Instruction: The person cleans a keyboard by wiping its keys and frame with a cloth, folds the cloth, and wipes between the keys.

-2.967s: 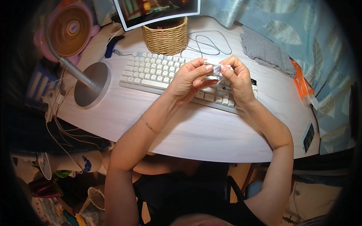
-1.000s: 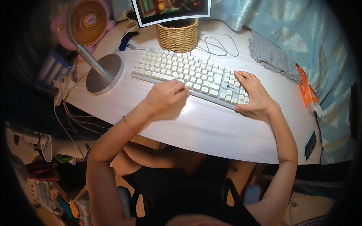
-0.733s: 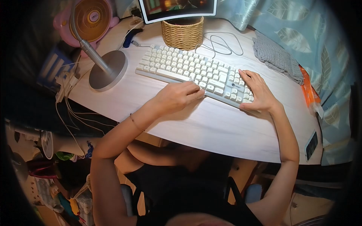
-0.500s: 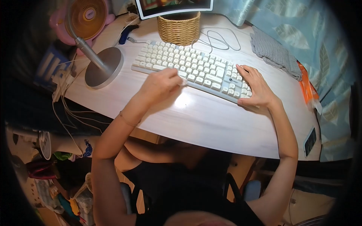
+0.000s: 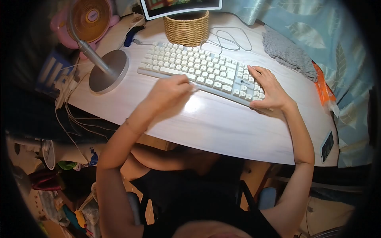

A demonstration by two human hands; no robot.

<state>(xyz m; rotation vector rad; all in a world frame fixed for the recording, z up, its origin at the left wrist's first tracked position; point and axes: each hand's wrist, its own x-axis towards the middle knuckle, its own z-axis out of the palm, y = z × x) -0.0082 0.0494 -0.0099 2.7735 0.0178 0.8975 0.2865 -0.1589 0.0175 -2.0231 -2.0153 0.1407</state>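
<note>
A cream-white keyboard (image 5: 184,63) lies at a slant on the desk. At its front edge, near the space bar, my left hand (image 5: 168,92) is closed on a small crumpled white wipe (image 5: 194,89), mostly hidden by the fingers and slightly blurred. My right hand (image 5: 270,89) grips the keyboard's right end, with the thumb at the front edge and the fingers reaching over the keys toward the back.
Behind the keyboard are a wicker basket (image 5: 186,29), a screen (image 5: 178,6) and a looped cable. A lamp base (image 5: 109,73) and pink fan heater (image 5: 85,22) stand left. Grey knitted cloth (image 5: 287,53), an orange bag (image 5: 325,93) and a phone (image 5: 326,146) lie right.
Both hands pinched the white wipe above the keyboard earlier. My right hand has since moved to the keyboard's right end; my left hand, keeping the wipe, came down to the front edge and shifted left.
</note>
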